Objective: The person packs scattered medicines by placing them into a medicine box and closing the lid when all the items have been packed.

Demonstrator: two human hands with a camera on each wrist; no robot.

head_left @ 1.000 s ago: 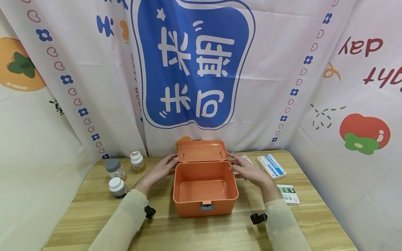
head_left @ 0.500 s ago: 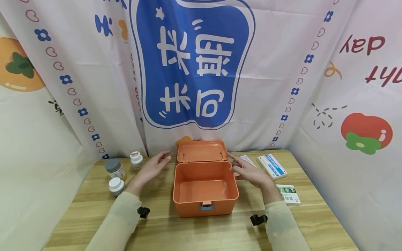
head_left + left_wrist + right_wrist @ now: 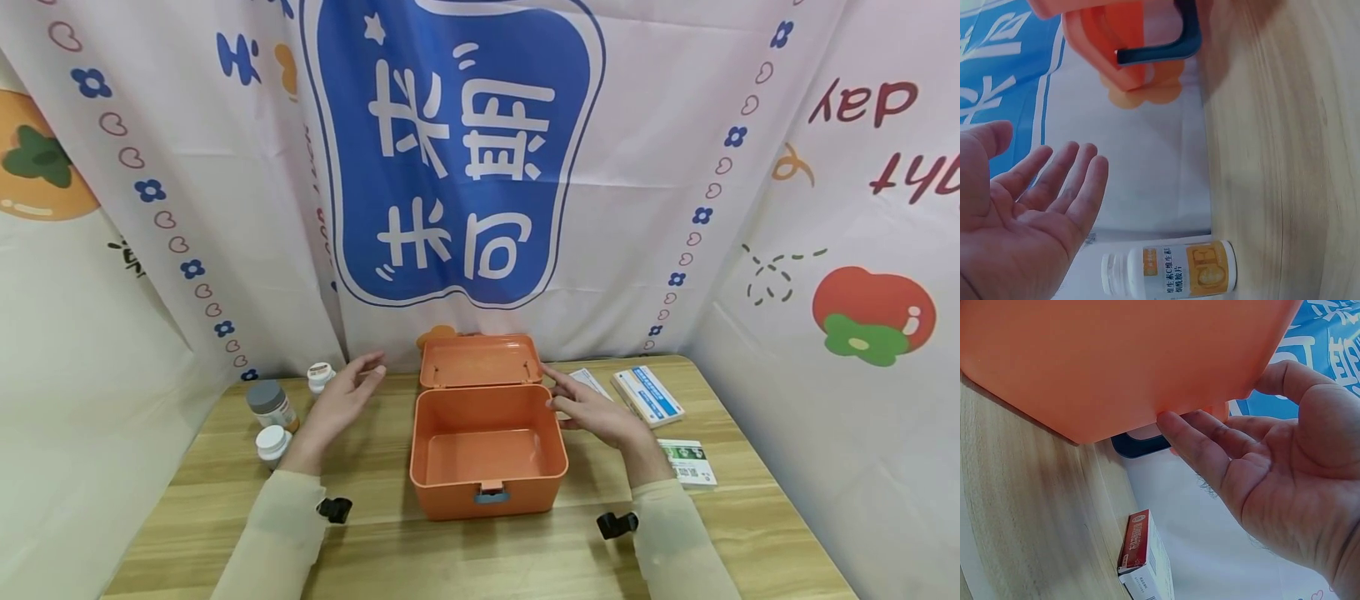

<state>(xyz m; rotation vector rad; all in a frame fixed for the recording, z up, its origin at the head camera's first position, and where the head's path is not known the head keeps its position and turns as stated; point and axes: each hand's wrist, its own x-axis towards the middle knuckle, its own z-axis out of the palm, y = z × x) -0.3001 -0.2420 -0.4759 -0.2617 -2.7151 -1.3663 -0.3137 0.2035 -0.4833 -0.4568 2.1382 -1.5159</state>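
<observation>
An orange plastic storage box (image 3: 487,500) stands on the wooden table, its lid (image 3: 480,362) tipped back against the curtain. Inside, the bottom is bare. My right hand (image 3: 596,412) touches the box's right side near the back; its fingers (image 3: 1204,447) lie nearly straight along the edge in the right wrist view. My left hand (image 3: 337,408) hovers left of the box, palm turned toward it, fingers loosely spread and holding nothing. Behind that hand is a white-capped vitamin bottle (image 3: 1179,272), partly hidden in the head view. A dark handle (image 3: 1160,53) shows behind the lid.
At the left stand a grey-capped bottle (image 3: 270,404) and another white-capped bottle (image 3: 273,443), partly behind the left arm. Right of the box lie a blue-and-white carton (image 3: 648,396), a green-and-white carton (image 3: 690,462) and a red-and-white carton (image 3: 1141,556). The curtain (image 3: 615,275) closes off the back.
My left hand has let go of the box's left back corner and moved left toward the bottles. My right hand stays at the box's right side; the box has not moved.
</observation>
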